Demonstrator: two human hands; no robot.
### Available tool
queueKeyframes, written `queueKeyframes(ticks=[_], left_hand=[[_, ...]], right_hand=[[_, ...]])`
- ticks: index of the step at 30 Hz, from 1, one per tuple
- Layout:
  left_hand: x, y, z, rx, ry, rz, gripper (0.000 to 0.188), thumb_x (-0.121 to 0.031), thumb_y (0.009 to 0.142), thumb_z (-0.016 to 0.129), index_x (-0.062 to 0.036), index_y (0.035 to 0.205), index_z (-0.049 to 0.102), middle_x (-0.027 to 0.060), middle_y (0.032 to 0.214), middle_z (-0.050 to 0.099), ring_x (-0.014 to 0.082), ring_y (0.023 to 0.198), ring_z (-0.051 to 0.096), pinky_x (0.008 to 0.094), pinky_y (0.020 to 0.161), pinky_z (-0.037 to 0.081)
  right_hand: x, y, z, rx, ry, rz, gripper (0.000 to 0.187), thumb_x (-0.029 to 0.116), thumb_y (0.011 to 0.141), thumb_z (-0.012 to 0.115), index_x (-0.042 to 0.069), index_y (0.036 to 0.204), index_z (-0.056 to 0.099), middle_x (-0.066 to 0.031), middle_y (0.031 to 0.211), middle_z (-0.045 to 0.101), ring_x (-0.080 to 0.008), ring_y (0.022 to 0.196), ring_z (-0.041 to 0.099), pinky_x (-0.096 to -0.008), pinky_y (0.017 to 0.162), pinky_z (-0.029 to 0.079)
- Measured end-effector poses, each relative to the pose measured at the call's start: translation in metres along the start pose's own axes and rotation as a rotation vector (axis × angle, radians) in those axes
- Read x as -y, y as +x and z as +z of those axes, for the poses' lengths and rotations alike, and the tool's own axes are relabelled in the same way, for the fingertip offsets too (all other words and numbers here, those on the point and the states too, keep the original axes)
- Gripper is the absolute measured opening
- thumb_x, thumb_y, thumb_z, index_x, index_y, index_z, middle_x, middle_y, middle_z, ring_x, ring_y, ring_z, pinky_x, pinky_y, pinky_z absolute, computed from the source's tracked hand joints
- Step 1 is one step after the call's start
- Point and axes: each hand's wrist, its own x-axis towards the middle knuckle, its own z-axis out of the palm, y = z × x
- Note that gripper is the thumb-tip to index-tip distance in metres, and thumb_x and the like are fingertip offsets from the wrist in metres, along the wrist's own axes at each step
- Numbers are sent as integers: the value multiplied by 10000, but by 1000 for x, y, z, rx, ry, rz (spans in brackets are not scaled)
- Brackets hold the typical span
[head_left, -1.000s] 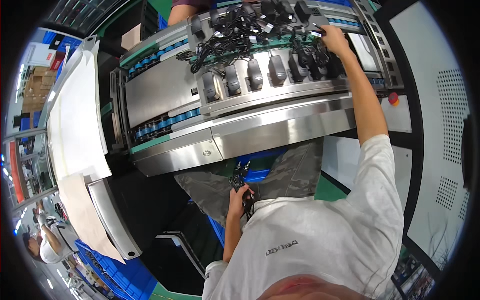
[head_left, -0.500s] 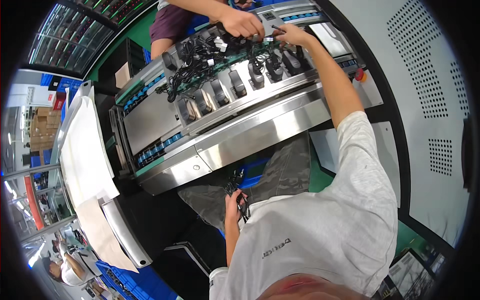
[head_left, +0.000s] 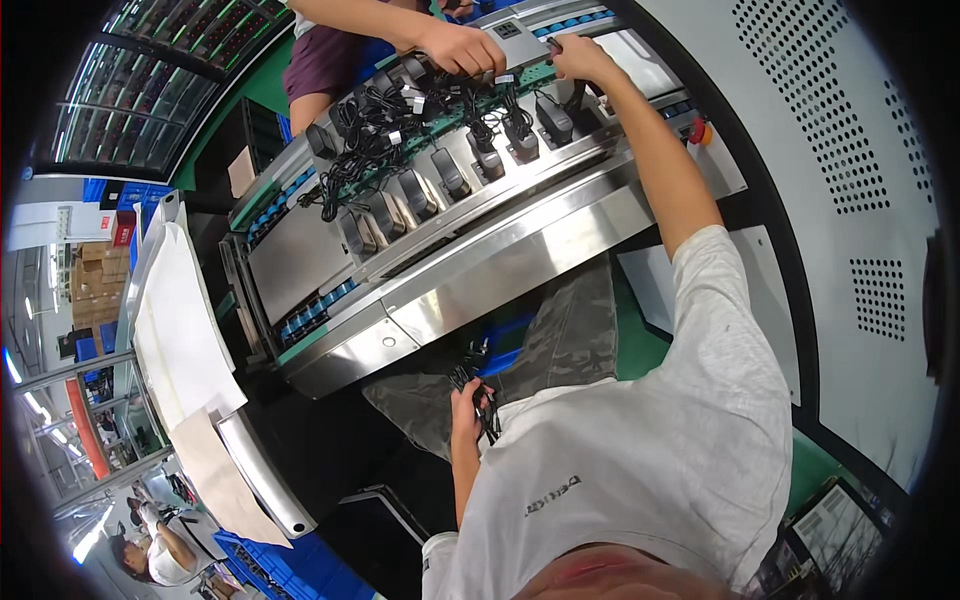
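Pinching a slim dark piece, fingers nearly together, the right hand is over the far side of the silver metal bench — the black, rounded-box adapter at the row's right end lies nearer the person and slightly left, long axis pointing bodyward. The left hand, curled around a bundle of thin black cables, is farther from that adapter

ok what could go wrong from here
The tangled black cables could snag and drag nearby power adapters out of line. The right hand and the co-worker's hand are close together, so they might bump. The black cord bundle in the left hand could slip.
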Motion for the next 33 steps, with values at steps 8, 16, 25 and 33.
queueKeyframes(ticks=[8,16,25,33], left_hand=[[-2,0,0,10,-20,13,165,-169,846,544,-38,747,533,89,657,605,103,496,471,238,473,359],[2,4,-3,20,-37,-1,158,-161,842,548,-35,751,529,99,661,606,108,493,467,235,473,359],[2,7,-6,33,-60,-20,143,-155,845,546,-35,769,525,105,669,610,106,493,469,235,471,360],[1,2,-6,20,-50,-31,143,-157,848,543,-32,779,532,100,662,604,105,494,469,234,472,359]], right_hand=[[5,7,-16,63,654,21,156,156,824,546,41,928,558,-82,827,647,-150,729,615,-291,589,469],[35,-10,-36,56,1097,168,140,92,844,520,54,976,551,-112,780,616,-183,611,598,-296,508,457],[9,-17,-5,-6,1184,177,177,243,858,553,92,950,547,-7,815,640,-85,647,559,-236,538,408],[67,-21,15,-98,1211,115,171,243,865,570,87,935,568,-15,761,607,-84,618,537,-252,577,422]])
